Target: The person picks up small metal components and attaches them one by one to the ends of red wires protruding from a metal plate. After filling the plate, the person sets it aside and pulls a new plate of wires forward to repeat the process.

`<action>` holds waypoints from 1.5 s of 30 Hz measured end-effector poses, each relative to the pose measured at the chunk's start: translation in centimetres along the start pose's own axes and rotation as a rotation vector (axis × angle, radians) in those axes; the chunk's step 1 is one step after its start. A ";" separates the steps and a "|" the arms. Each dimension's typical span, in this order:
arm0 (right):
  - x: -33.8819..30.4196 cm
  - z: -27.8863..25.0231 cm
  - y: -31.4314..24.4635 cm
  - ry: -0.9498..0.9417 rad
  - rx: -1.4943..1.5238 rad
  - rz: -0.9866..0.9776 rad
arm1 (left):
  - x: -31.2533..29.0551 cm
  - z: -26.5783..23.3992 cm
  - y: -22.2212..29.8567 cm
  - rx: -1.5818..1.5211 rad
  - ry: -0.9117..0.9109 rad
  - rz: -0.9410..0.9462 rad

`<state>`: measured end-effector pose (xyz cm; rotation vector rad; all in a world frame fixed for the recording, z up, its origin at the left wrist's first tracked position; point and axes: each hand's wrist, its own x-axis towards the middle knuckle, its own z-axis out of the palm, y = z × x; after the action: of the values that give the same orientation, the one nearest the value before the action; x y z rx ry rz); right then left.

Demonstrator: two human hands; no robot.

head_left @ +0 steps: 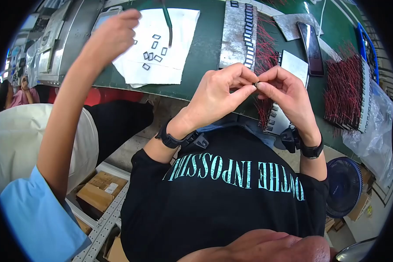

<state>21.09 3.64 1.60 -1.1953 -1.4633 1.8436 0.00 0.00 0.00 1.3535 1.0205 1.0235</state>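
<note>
My left hand (218, 94) and my right hand (290, 96) meet above the table's near edge, thumbs and forefingers pinched together. Between their fingertips is a small dark piece (255, 84), mostly hidden by the fingers; its kind cannot be made out. Just beyond my hands lies a metal plate (233, 39) with a row of small rectangular parts (249, 28) along its right side. Thin red wires (266, 48) fan out from these parts. Partly beneath my right hand, another plate (279, 120) carries a similar row of parts.
A co-worker's hand (115, 35) reaches over white paper (179, 26) with several small framed rectangles (155, 45). A green-handled tool (167, 19) is above it. To the right are a phone (311, 50), a thick red-wire bundle (343, 89), a plastic bag (373, 118) and a fan (344, 185).
</note>
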 end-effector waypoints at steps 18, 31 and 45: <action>-4.7 -11.4 1.9 0.854 -0.584 -0.257 | 4.3 0.4 0.0 -0.066 0.124 -0.101; -3.5 -17.2 5.5 0.854 -0.967 -0.205 | 7.3 0.3 -0.3 -0.196 0.300 -0.077; -3.2 -15.8 2.4 0.858 -0.662 -0.117 | 10.2 -2.3 2.8 -0.046 0.304 -0.024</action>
<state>36.53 8.38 -0.26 -1.8281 -1.5569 0.5664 0.41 10.36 3.09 1.1671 1.2265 1.2523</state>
